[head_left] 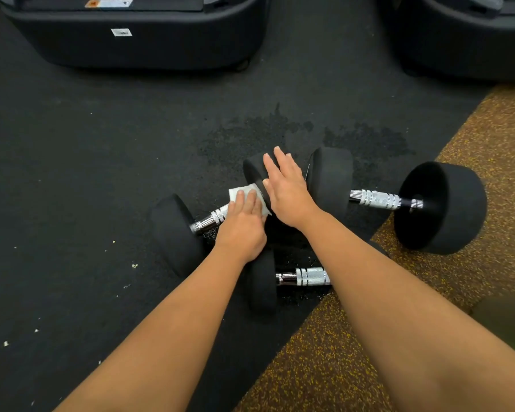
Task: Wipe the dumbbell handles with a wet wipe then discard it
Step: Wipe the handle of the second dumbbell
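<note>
Left hand (244, 230) presses wet wipe (239, 191) onto handle (211, 220)

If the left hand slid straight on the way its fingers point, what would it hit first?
Probably the black dumbbell head just past the wet wipe that the left hand presses on the handle; the right hand lies flat on that head. Depth is hard to judge.

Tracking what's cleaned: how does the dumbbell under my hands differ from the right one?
On the left dumbbell, the left hand presses the wet wipe on the handle and the right hand rests flat on the far head; the right dumbbell is untouched, handle bare. The left dumbbell lies on black floor; the right dumbbell's outer head sits on speckled floor. Both have black heads and ribbed silver handles.
</note>
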Available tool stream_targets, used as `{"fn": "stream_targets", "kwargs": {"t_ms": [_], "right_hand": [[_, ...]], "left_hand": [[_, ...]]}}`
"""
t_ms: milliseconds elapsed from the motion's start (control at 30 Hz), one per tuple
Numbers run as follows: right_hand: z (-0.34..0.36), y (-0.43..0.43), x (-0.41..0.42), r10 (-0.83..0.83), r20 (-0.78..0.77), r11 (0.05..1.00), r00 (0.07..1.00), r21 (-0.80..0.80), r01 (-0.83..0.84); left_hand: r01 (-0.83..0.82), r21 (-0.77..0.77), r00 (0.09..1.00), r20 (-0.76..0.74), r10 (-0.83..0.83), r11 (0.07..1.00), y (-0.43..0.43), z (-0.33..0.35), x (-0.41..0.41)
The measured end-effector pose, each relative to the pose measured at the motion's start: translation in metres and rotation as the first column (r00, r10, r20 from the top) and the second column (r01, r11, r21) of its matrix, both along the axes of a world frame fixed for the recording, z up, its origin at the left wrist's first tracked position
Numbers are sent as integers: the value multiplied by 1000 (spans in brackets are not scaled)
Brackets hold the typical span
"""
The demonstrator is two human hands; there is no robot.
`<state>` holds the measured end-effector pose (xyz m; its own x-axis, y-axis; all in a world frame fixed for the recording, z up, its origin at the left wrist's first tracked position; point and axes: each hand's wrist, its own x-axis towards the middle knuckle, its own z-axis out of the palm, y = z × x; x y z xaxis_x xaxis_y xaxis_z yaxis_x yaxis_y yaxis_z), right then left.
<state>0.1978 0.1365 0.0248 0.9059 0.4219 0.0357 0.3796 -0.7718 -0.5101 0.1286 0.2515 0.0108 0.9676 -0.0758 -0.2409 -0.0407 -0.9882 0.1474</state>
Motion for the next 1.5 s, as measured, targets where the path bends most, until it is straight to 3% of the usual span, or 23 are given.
{"fn": "stream_targets", "kwargs": {"t_ms": [267,467,633,933,1200,1500], "right_hand": [[0,1,-2,-14,24,1000,1000,13,14],[2,1,-1,-9,2,1000,1000,11,9],[3,0,-2,-4,-4,1000,1000,10,5],[5,0,-2,3,18,1000,1000,-22,-3],[4,1,-1,-4,16,1000,1000,-29,4],[4,1,-2,-3,29,1000,1000,-21,4]], "left_hand": [[-103,-25,992,74,104,994,13,-3,-15],[58,-18,998,34,-57,998,7,5,2],[86,45,996,3,-86,995,16,5,-5],[-92,9,994,63,91,996,13,-4,-20],[108,33,994,-16,-107,994,10,10,5],[-41,23,999,-5,42,999,17,5,-22]]}}
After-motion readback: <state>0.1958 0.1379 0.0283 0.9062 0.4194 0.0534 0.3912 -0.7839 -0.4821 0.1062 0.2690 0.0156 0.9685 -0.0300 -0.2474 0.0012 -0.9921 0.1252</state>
